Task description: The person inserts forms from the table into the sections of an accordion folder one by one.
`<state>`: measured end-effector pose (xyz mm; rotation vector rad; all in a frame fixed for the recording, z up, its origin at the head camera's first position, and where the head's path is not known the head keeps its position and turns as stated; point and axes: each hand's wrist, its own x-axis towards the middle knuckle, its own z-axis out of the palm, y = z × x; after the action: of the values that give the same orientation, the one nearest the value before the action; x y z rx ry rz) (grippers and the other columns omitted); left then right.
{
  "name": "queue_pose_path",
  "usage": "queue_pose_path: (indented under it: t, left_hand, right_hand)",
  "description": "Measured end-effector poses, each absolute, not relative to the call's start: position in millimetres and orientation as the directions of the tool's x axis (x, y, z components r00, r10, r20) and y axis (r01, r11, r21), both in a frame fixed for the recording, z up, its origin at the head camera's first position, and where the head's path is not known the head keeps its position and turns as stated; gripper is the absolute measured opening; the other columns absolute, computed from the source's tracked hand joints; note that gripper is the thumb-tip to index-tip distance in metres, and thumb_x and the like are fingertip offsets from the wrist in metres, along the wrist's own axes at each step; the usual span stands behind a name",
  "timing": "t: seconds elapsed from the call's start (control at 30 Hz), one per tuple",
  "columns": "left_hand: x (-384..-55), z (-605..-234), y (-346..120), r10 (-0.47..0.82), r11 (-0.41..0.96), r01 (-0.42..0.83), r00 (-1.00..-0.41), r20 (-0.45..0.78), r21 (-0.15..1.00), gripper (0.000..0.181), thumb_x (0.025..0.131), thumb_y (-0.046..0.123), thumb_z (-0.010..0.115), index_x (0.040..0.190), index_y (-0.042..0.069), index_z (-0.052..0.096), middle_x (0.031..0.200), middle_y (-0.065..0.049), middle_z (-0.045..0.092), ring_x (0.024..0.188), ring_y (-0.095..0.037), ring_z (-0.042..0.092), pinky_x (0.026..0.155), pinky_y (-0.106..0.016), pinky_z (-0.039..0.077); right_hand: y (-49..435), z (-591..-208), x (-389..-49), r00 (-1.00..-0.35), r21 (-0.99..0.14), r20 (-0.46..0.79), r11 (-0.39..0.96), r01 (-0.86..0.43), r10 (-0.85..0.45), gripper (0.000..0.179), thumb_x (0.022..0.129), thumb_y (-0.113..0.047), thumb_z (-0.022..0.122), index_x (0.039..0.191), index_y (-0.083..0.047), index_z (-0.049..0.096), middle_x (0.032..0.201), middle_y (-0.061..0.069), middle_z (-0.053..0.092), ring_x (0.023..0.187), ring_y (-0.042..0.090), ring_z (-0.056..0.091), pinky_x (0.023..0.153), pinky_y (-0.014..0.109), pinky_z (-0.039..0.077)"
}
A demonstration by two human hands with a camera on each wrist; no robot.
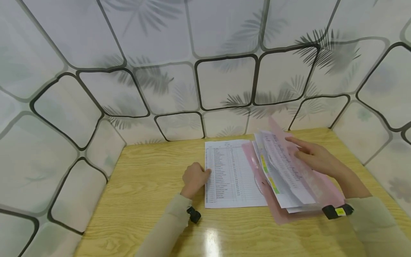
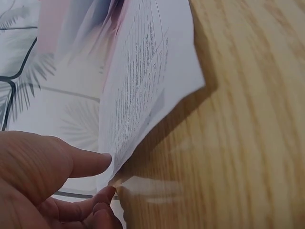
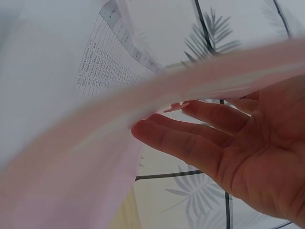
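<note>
My left hand (image 1: 196,178) pinches the left edge of a printed sheet (image 1: 224,171) between thumb and fingers. That sheet carries a table of rows, and in the left wrist view its near edge bows up off the wood. To its right, overlapping it, lies a pink translucent folder (image 1: 277,214) that is partly open. Loose printed papers (image 1: 289,178) stand fanned inside, one with yellow and green marks. Against the outside of the raised cover (image 3: 62,191), my right hand (image 1: 316,159) rests with fairly straight fingers. A small pink button (image 3: 176,107) shows by those fingertips.
The wood-grain table (image 1: 144,178) runs back to a wall (image 1: 173,89) covered with stone-outline and leaf patterns, which also closes in both sides. Black wrist devices (image 1: 194,215) sit over light sleeves (image 1: 170,225).
</note>
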<state>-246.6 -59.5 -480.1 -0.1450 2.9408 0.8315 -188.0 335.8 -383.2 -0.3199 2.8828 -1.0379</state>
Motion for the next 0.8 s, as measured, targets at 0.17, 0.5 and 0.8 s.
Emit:
queue_pose_path:
  t: [0.17,0.5,0.8]
  left_hand:
    - [-249,-485,-60,-0.059,0.843,-0.101,-0.994,-0.096,0.528,0.025,0.096,0.028,0.074,0.081,0.009,0.070,0.074,-0.004,0.067,0.063,-0.018,0.061,0.053,-0.030,0.042]
    - [-250,-488,-66,0.002,0.743,-0.017,-1.000,-0.026,0.669,0.016,0.095,0.020,0.072,0.088,0.006,0.071,0.078,-0.007,0.070,0.063,-0.017,0.060,0.052,-0.027,0.043]
    - [-256,-489,-74,0.101,0.568,-0.037,-0.988,-0.114,0.822,0.027,0.099,0.014,0.067,0.113,-0.008,0.070,0.103,-0.022,0.079,0.069,-0.021,0.074,0.053,-0.026,0.057]
  right_hand:
    - [336,-384,-187,-0.978,-0.643,0.010,0.747,-0.167,-0.210,0.058,0.111,-0.024,0.053,0.165,-0.017,0.035,0.142,0.024,0.054,0.118,0.042,0.059,0.075,0.030,0.044]
    - [335,-385,-188,-0.978,-0.630,0.012,0.758,-0.168,-0.206,0.058,0.110,-0.024,0.053,0.165,-0.017,0.036,0.136,0.022,0.055,0.112,0.039,0.059,0.075,0.030,0.043]
    - [335,-385,-188,-0.978,-0.637,0.016,0.752,-0.169,-0.207,0.058,0.110,-0.022,0.054,0.165,-0.017,0.036,0.132,0.021,0.055,0.107,0.038,0.057,0.073,0.029,0.043]
